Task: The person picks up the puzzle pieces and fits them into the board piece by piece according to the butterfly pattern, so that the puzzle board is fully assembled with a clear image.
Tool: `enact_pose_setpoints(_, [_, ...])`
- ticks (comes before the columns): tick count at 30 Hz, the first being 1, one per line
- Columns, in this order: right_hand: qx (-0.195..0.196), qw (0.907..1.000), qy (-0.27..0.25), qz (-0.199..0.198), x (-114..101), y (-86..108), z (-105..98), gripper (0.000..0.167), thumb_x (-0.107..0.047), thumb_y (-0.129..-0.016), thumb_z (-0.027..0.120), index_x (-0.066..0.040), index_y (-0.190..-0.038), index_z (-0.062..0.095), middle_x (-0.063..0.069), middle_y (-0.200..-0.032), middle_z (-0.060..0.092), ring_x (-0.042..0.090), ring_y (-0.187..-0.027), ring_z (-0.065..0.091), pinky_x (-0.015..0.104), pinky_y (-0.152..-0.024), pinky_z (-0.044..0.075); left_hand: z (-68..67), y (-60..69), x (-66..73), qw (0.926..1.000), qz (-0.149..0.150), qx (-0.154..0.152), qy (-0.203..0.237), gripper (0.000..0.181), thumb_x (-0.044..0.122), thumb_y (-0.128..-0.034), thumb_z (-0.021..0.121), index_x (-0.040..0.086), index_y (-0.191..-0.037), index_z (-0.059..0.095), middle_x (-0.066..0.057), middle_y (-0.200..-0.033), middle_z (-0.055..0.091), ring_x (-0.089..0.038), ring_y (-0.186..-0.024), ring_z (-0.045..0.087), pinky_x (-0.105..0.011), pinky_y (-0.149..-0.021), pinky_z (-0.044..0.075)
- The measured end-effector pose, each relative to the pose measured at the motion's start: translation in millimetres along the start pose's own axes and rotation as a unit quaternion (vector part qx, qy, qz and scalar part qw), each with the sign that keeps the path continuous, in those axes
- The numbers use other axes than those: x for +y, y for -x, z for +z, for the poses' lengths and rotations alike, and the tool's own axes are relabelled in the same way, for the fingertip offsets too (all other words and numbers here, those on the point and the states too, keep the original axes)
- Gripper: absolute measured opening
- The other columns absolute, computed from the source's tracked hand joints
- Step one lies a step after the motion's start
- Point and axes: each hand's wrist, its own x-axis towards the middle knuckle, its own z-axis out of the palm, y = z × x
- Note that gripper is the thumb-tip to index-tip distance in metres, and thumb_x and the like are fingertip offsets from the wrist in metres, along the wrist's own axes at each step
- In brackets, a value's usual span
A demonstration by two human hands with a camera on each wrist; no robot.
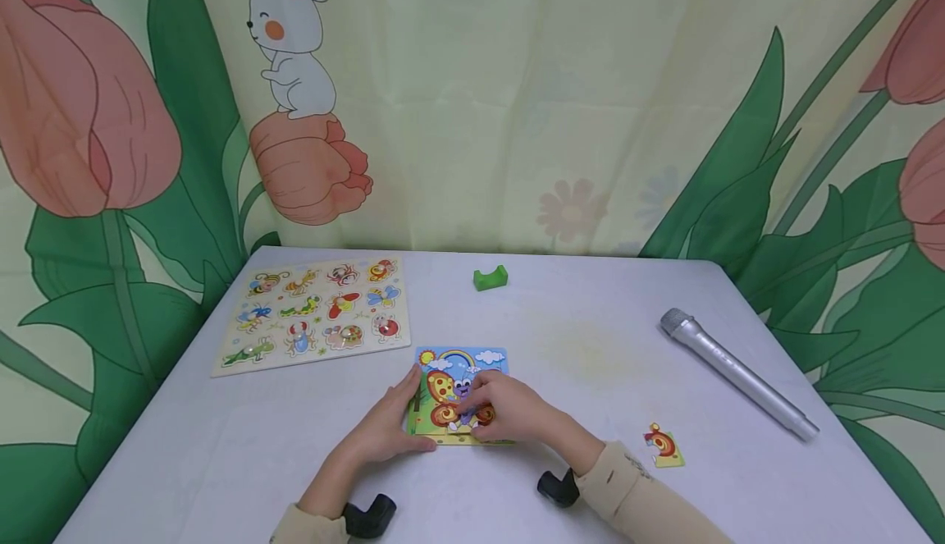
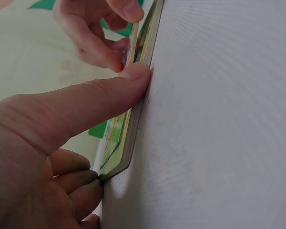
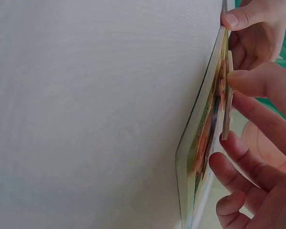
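Observation:
A butterfly jigsaw puzzle board (image 1: 440,388) lies on the table in front of me, with a rainbow and a sun along its top. My left hand (image 1: 384,425) holds the board at its near left corner, thumb along the near edge and fingers at the left side. My right hand (image 1: 513,406) is over the right part of the board. In the right wrist view, its thumb and fingers pinch a thin puzzle piece (image 3: 227,114), raised off the board surface. Most of that piece's picture is hidden. A loose puzzle piece (image 1: 666,447) with a red-orange swirl lies to the right.
A larger insect puzzle board (image 1: 317,314) lies at the back left of the white table (image 1: 591,347). A small green block (image 1: 490,278) stands near the far edge. On the right, a silver microphone (image 1: 738,373) lies diagonally. A printed curtain (image 1: 472,101) hangs behind.

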Motion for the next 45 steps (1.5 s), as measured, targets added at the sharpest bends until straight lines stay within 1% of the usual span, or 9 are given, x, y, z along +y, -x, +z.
enact_pose_setpoints(7, [-0.010, 0.9998, 0.010, 0.012, -3, -4.1, 1, 0.027, -0.024, -0.073, 0.075, -0.023, -0.099, 0.073, -0.009, -0.094, 0.053, 0.005, -0.080, 0.044, 0.015, -0.063, 0.042, -0.6, -1.2, -1.3, 1.0000, 0.000, -0.001, -0.004, 0.103, 0.030, -0.0666, 0.081, 0.001, -0.144, 0.019, -0.015, -0.151, 0.016, -0.042, -0.134, 0.015, -0.056, -0.107, 0.017])
enact_pose_setpoints(12, [-0.015, 0.9996, 0.014, 0.020, -4, -5.2, 2, 0.027, -0.023, -0.072, 0.076, -0.023, -0.099, 0.073, -0.008, -0.095, 0.054, 0.005, -0.082, 0.045, 0.016, -0.065, 0.043, -0.3, -2.3, -2.2, 1.0000, -0.001, -0.003, -0.005, 0.104, 0.031, -0.0663, 0.081, 0.001, -0.144, 0.019, -0.015, -0.151, 0.016, -0.041, -0.134, 0.016, -0.056, -0.106, 0.017])
enact_pose_setpoints(22, [-0.021, 0.9990, 0.040, 0.008, -5, -6.3, 3, 0.023, -0.019, -0.074, 0.074, -0.023, -0.097, 0.073, -0.007, -0.093, 0.054, 0.006, -0.083, 0.045, 0.017, -0.066, 0.044, 1.3, -1.3, -2.2, 1.0000, -0.008, 0.004, 0.000, 0.103, 0.030, -0.0667, 0.081, 0.003, -0.145, 0.019, -0.014, -0.151, 0.016, -0.043, -0.134, 0.015, -0.058, -0.105, 0.017])
enact_pose_setpoints(25, [-0.021, 0.9990, 0.040, 0.005, -4, -6.2, 3, 0.024, -0.018, -0.074, 0.074, -0.022, -0.097, 0.073, -0.007, -0.094, 0.055, 0.007, -0.084, 0.044, 0.017, -0.067, 0.044, 1.3, -1.0, -2.0, 1.0000, -0.008, 0.003, 0.001, 0.103, 0.030, -0.0669, 0.081, 0.003, -0.145, 0.019, -0.014, -0.151, 0.016, -0.043, -0.134, 0.014, -0.058, -0.105, 0.017])
enact_pose_setpoints(34, [-0.020, 0.9997, 0.016, 0.002, -1, -5.9, 3, 0.026, -0.018, -0.074, 0.074, -0.022, -0.100, 0.073, -0.004, -0.097, 0.055, 0.007, -0.084, 0.045, 0.016, -0.066, 0.044, -0.6, -0.7, -1.2, 1.0000, -0.001, 0.000, 0.000, 0.103, 0.030, -0.0669, 0.081, 0.001, -0.145, 0.019, -0.015, -0.151, 0.015, -0.040, -0.134, 0.015, -0.056, -0.107, 0.015])
enact_pose_setpoints(38, [-0.023, 0.9996, -0.015, 0.003, 1, -4.4, 1, 0.026, -0.018, -0.075, 0.073, -0.021, -0.101, 0.072, -0.006, -0.098, 0.057, 0.007, -0.088, 0.047, 0.019, -0.073, 0.046, -0.5, -0.4, -1.4, 1.0000, 0.000, 0.000, -0.003, 0.103, 0.030, -0.0672, 0.081, 0.001, -0.145, 0.019, -0.015, -0.151, 0.015, -0.040, -0.135, 0.015, -0.056, -0.107, 0.015])
enact_pose_setpoints(40, [-0.021, 0.9992, -0.033, 0.002, 3, -2.3, -1, 0.026, -0.017, -0.076, 0.073, -0.020, -0.102, 0.072, -0.007, -0.100, 0.058, 0.007, -0.092, 0.049, 0.021, -0.078, 0.047, -0.2, -0.3, -1.5, 1.0000, 0.001, 0.000, -0.004, 0.103, 0.030, -0.0674, 0.081, 0.001, -0.145, 0.019, -0.015, -0.151, 0.015, -0.040, -0.135, 0.015, -0.055, -0.107, 0.015])
enact_pose_setpoints(45, [-0.007, 0.9979, -0.064, -0.008, 7, 5.2, -7, 0.027, -0.016, -0.077, 0.072, -0.019, -0.103, 0.071, -0.009, -0.102, 0.058, 0.009, -0.097, 0.049, 0.026, -0.086, 0.045, 0.4, -0.6, -1.7, 1.0000, 0.003, 0.003, -0.002, 0.103, 0.030, -0.0671, 0.081, 0.001, -0.144, 0.019, -0.016, -0.150, 0.015, -0.041, -0.134, 0.015, -0.055, -0.107, 0.015])
